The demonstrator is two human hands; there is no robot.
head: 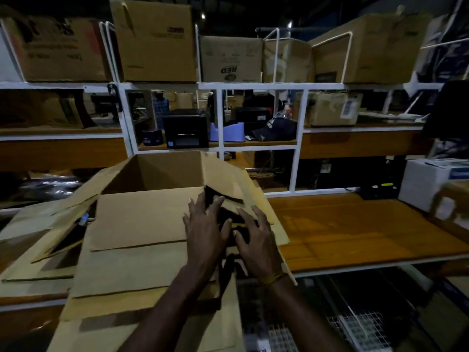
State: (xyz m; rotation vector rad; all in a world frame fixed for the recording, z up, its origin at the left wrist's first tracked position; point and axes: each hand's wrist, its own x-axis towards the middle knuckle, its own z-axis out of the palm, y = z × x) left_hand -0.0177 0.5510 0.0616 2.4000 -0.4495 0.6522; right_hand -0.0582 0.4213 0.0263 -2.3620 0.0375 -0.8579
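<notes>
Nearest, 2 hands lie on a matte brown cardboard box (157,174). The left hand (205,232) spreads straight fingers on its broad, smooth near flap (142,219), and the right hand (258,240) rests loosely bent fingers over the dark slit beside it. Neither grips anything. Right of the fingers lies a glossy wooden tabletop (355,229). Beyond the fingertips, a boxy black printer (185,130) sits in white-framed shelving (295,161).
</notes>
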